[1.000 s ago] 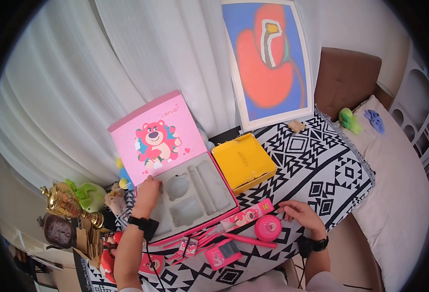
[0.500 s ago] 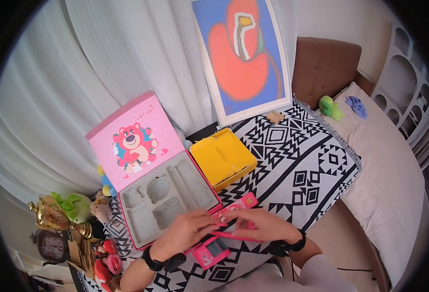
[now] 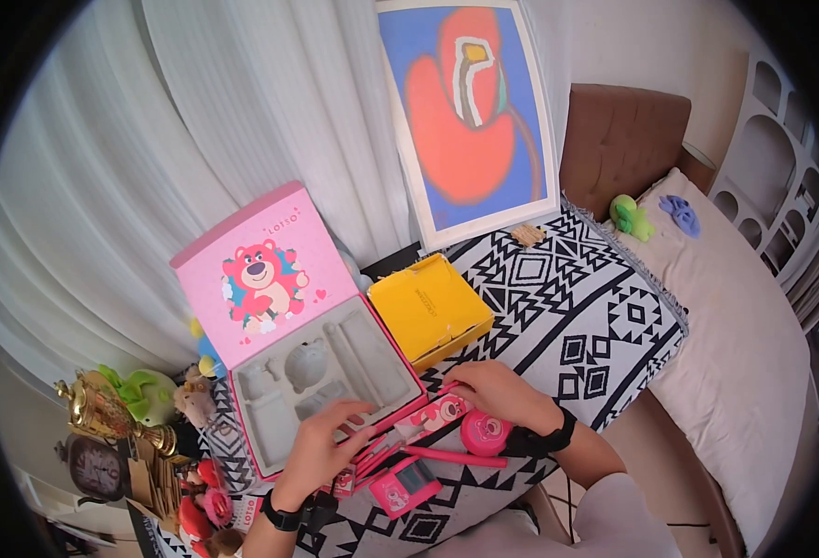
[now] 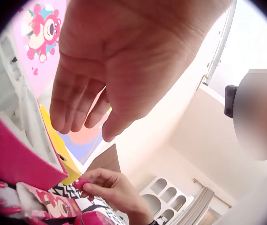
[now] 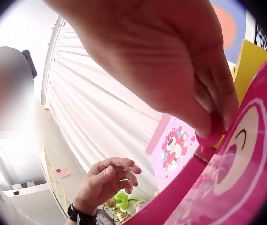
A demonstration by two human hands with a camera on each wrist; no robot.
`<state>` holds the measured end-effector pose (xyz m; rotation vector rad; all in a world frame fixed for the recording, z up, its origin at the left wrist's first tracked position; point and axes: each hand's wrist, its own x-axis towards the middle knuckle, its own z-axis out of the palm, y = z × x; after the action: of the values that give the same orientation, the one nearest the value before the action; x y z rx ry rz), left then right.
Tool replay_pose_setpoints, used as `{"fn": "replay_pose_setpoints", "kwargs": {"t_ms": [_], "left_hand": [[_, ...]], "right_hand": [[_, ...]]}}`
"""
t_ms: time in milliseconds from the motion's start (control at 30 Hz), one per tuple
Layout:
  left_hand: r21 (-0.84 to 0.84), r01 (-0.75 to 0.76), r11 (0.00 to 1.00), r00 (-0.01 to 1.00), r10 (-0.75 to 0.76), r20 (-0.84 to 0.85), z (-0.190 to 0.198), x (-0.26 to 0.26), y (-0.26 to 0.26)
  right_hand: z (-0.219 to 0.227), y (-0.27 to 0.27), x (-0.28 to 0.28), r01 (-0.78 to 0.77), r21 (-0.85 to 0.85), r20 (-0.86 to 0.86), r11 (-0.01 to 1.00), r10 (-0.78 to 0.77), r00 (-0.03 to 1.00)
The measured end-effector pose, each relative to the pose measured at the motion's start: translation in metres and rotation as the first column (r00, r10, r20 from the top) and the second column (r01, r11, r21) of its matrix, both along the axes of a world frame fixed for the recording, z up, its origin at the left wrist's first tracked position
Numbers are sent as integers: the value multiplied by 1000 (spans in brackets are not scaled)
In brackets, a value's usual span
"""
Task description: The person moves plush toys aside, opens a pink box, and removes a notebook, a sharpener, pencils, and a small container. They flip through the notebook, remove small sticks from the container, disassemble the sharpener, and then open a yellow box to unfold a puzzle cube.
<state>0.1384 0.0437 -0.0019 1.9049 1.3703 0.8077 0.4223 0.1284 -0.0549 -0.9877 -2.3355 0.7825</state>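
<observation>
My right hand pinches a small rounded pink piece between thumb and fingertips; its kind does not show. That hand is just above the long bear-printed pack and the round pink case. Over the front edge of the pink gift box is my left hand, its fingers loosely bent around nothing, as the left wrist view shows. The box lies open, its bear-printed lid raised, with a grey moulded insert whose hollows show bare.
A pink item with a grey screen and a pink stick lie in front of the box. Right of it stands a yellow box. A gold trophy and plush toys crowd the left. A framed picture leans behind.
The left hand left the box's insert, met the right hand over the items in front, then drew back left. The right hand moved left and now pinches the small pink piece.
</observation>
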Motion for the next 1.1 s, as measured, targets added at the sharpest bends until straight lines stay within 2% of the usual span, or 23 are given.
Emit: {"fn": "replay_pose_setpoints", "kwargs": {"t_ms": [33,100,133,200,233,267,333,367,433,567,667,733,767,867,900,967,1000,1067,1100], "left_hand": [[-16,-14,1000,1000,15,23,0,-4,1],[-6,-44,999,998,44,45,-3,-10,3],[0,-71,997,995,71,64,-4,-14,4],[16,-84,996,993,82,91,-6,-19,8],[23,-93,995,989,89,117,-6,-19,8],[24,-89,996,989,86,118,-5,-18,9],[113,9,994,997,-1,-71,-1,-14,15],[120,12,993,997,-4,-72,1,-10,19],[270,116,956,955,-32,-296,-2,1,25],[297,132,946,933,-17,-359,-21,21,65],[319,146,936,949,-41,-313,-37,41,103],[390,168,905,874,46,-484,-50,58,128],[401,171,900,876,48,-480,-61,66,141],[277,211,938,845,-33,-533,-85,84,176],[284,214,934,845,-31,-534,-88,86,181],[223,284,933,773,-84,-629,-87,95,184],[230,290,929,772,-85,-630,-86,98,185],[96,309,946,739,-175,-651,-81,104,184],[98,311,945,739,-176,-650,-79,106,183]], "right_hand": [[0,1,-1,-2,4,1,1000,2,1000],[0,3,0,-138,-33,123,990,141,982],[2,5,1,-141,-27,124,990,143,982],[13,14,9,-15,-47,32,999,16,999],[14,21,15,-13,-47,34,999,15,999],[13,30,21,37,43,71,998,-40,997],[9,40,25,71,219,99,973,-94,991],[6,45,24,74,226,97,971,-98,990],[-5,52,22,13,301,192,953,-74,979],[-26,73,18,18,436,199,900,-115,973],[-29,87,19,7,528,225,849,-148,963],[-24,92,18,13,541,248,841,-174,953],[-20,96,18,12,549,273,836,-193,942],[-25,102,24,18,523,252,852,-175,952],[-31,105,27,11,514,226,858,-148,963],[-32,100,34,-4,491,225,871,-123,967],[-40,101,36,11,487,182,873,-113,977],[-39,98,37,38,466,87,884,-88,992],[-39,96,39,40,467,88,883,-91,992]]}}
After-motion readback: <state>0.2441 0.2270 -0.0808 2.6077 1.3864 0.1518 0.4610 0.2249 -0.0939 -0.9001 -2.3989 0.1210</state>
